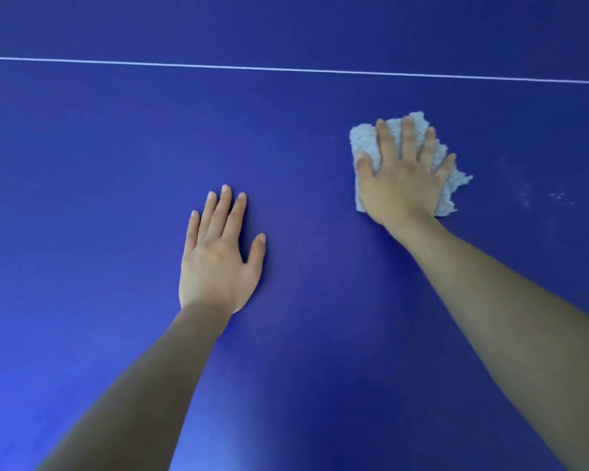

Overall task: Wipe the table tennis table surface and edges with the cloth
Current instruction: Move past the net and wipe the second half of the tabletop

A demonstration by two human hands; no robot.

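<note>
The blue table tennis table (99, 158) fills the whole view. A pale blue, frayed cloth (366, 144) lies flat on it at the right of centre. My right hand (402, 178) presses down on the cloth with fingers spread, palm covering most of it. My left hand (218, 256) rests flat on the bare surface, lower and to the left, fingers apart and holding nothing.
A thin white line (286, 69) crosses the table beyond both hands. Faint pale specks (555, 197) mark the surface to the right of the cloth. No table edge is in view.
</note>
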